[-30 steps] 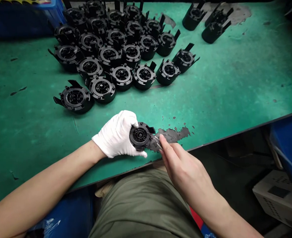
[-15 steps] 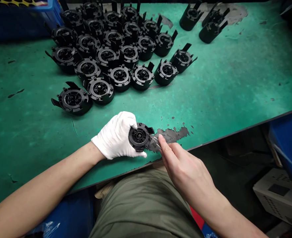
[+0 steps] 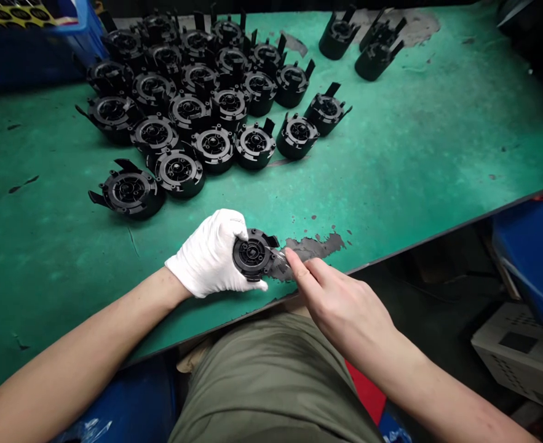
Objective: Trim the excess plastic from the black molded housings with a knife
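My left hand (image 3: pixel 209 253), in a white fabric glove, grips a round black plastic part (image 3: pixel 251 255) with its ribbed face turned up. My bare right hand (image 3: pixel 340 295) pinches small metal tweezers (image 3: pixel 280 259), whose tips touch the part's rim at its right side. The tweezer tips are partly hidden by my fingers. Both hands are above the front edge of the green mat. Several similar black parts (image 3: pixel 213 144) stand in a dense group farther back, out of reach of my fingers.
The green bench mat (image 3: pixel 437 154) has a worn dark patch (image 3: pixel 315 246) just beyond my right hand. Its front edge (image 3: pixel 437 237) runs diagonally. A blue bin (image 3: pixel 22 43) stands at the back left, with a blue crate (image 3: pixel 534 258) and a pale vented box (image 3: pixel 520 351) below right.
The view has drifted so the bench and parts sit farther left. My hands keep their hold, and the part and tweezers have shifted slightly left with them.
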